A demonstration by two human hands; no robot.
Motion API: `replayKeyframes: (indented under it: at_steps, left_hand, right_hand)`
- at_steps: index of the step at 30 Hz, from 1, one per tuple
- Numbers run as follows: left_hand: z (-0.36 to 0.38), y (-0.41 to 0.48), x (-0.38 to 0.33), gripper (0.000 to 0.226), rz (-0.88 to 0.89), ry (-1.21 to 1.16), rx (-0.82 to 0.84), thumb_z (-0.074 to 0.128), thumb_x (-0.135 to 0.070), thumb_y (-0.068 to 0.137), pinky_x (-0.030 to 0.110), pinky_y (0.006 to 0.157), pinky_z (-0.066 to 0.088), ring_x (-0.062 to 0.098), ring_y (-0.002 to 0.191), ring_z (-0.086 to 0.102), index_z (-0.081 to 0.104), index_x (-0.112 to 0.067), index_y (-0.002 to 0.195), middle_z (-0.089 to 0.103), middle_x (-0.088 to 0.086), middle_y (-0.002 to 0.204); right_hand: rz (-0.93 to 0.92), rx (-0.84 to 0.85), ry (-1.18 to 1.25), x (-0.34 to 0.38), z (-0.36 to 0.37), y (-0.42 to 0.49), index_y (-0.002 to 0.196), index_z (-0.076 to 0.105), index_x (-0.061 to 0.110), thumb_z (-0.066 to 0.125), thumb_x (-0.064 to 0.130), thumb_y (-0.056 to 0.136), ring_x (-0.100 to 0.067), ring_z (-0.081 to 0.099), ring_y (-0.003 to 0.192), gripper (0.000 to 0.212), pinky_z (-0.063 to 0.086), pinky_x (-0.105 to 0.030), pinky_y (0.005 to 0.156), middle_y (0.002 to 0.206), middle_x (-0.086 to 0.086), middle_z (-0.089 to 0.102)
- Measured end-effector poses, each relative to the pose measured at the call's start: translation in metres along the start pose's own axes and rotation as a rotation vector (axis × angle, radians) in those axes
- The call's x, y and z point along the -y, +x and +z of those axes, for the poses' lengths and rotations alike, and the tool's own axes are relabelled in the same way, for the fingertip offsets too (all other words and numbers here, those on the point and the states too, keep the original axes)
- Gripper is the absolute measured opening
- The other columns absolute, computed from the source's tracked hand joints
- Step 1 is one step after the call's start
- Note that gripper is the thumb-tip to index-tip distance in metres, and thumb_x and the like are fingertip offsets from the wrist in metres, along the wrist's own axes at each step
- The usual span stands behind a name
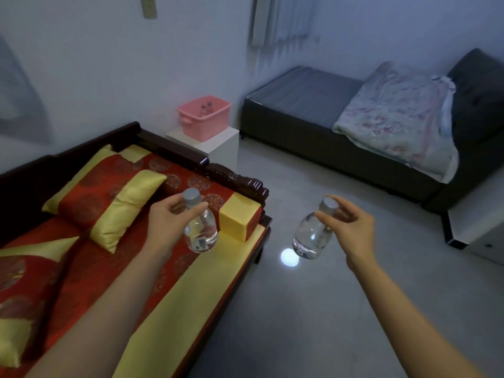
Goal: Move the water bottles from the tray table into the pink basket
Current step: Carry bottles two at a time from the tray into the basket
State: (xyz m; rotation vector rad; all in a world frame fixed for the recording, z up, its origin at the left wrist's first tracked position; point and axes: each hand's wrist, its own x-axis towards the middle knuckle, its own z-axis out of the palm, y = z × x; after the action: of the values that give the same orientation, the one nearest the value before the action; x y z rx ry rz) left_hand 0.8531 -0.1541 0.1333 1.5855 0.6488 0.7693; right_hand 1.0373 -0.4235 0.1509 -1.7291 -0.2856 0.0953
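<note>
Our left hand [166,216] pinches one water bottle [200,230] by its neck, our right hand [347,222] another bottle [313,236] (both hanging upright); the pink basket [204,115] sits on a white stand [215,143], well apart.

A dim, blue-tinged room, with one bright round spot of glare on the grey floor [289,257] at lower centre. The curtain [281,25] at upper centre is smeared with motion blur, and the wall at upper left is soft. Wide-angle distortion bends the frame's edges.
</note>
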Motion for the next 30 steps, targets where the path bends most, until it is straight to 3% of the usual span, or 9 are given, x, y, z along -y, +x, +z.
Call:
replayKeyframes:
  at_steps: [4,8,11,13,15,18,24,27,30]
  left_hand:
    - [0.058,0.058,0.001,0.022,0.006,0.039,0.03,0.083,-0.018,0.07,0.023,0.078,0.052,0.004,0.087,0.069,0.073,-0.03,0.086,0.076,-0.014,0.085]
    - [0.113,0.124,0.012,0.027,0.027,0.057,0.055,0.083,-0.017,0.07,0.021,0.076,0.052,0.003,0.087,0.07,0.075,-0.021,0.096,0.076,-0.008,0.09]
    - [0.152,0.178,0.013,0.025,0.027,0.028,0.065,0.082,-0.014,0.071,0.012,0.068,0.052,0.002,0.083,0.07,0.074,-0.021,0.094,0.076,-0.014,0.084]
    - [0.18,0.212,0.016,0.022,0.028,0.021,0.064,0.082,-0.014,0.071,0.014,0.069,0.053,0.005,0.084,0.07,0.074,-0.022,0.09,0.076,-0.01,0.083]
    - [0.206,0.244,0.018,0.022,0.01,0.001,0.056,0.083,-0.014,0.07,0.026,0.079,0.055,0.015,0.091,0.07,0.074,-0.017,0.091,0.076,0.001,0.091]
    - [0.246,0.3,0.017,0.035,-0.033,-0.003,0.044,0.086,-0.018,0.065,0.038,0.089,0.054,0.022,0.098,0.069,0.074,-0.011,0.098,0.074,0.008,0.097]
    - [0.327,0.393,0.022,0.059,-0.014,-0.011,0.026,0.087,-0.042,0.053,0.04,0.091,0.053,0.02,0.092,0.066,0.071,-0.003,0.094,0.069,0.008,0.095]
    - [0.361,0.437,0.022,0.053,-0.023,-0.004,-0.038,0.084,-0.05,0.051,0.036,0.084,0.05,0.016,0.083,0.061,0.066,-0.015,0.087,0.062,0.005,0.085]
    - [0.386,0.475,0.018,0.026,-0.027,-0.012,-0.152,0.087,-0.028,0.064,0.032,0.086,0.053,0.012,0.086,0.068,0.069,-0.018,0.081,0.071,-0.003,0.087]
  right_hand:
    - [0.038,-0.031,0.028,-0.017,-0.012,0.072,0.113,0.07,0.018,0.083,0.005,0.067,-0.008,0.069,0.089,0.049,0.054,-0.031,0.085,0.098,-0.001,0.073]
    - [0.028,-0.034,0.052,-0.029,-0.012,0.155,0.11,0.069,0.017,0.083,0.002,0.066,-0.009,0.069,0.086,0.048,0.053,-0.029,0.083,0.092,0.002,0.073]
    - [0.019,-0.039,0.073,-0.033,-0.007,0.215,0.108,0.071,0.014,0.082,-0.002,0.066,-0.004,0.069,0.082,0.046,0.053,-0.02,0.076,0.092,0.002,0.074]
    - [0.007,-0.026,0.072,-0.032,-0.006,0.257,0.11,0.07,0.011,0.082,-0.002,0.067,-0.001,0.069,0.08,0.047,0.052,-0.014,0.071,0.094,-0.001,0.074]
    - [0.001,-0.009,0.067,-0.027,-0.004,0.293,0.11,0.07,0.01,0.081,-0.003,0.068,0.005,0.067,0.075,0.046,0.051,-0.012,0.068,0.092,0.0,0.073]
    - [-0.008,0.004,0.045,-0.024,-0.003,0.352,0.109,0.071,0.012,0.081,0.0,0.068,0.004,0.065,0.071,0.044,0.057,-0.023,0.075,0.085,0.004,0.072]
    - [-0.008,0.065,0.015,-0.039,0.004,0.478,0.107,0.072,0.022,0.084,0.005,0.065,-0.011,0.07,0.095,0.046,0.057,-0.043,0.089,0.098,0.001,0.074]
    - [-0.04,0.141,0.019,-0.044,0.01,0.549,0.102,0.073,0.026,0.085,0.004,0.064,-0.012,0.07,0.094,0.045,0.056,-0.045,0.091,0.097,0.003,0.075]
    - [-0.085,0.212,0.033,-0.042,0.025,0.617,0.102,0.073,0.025,0.084,0.002,0.064,-0.014,0.07,0.096,0.046,0.054,-0.044,0.094,0.097,0.001,0.075]
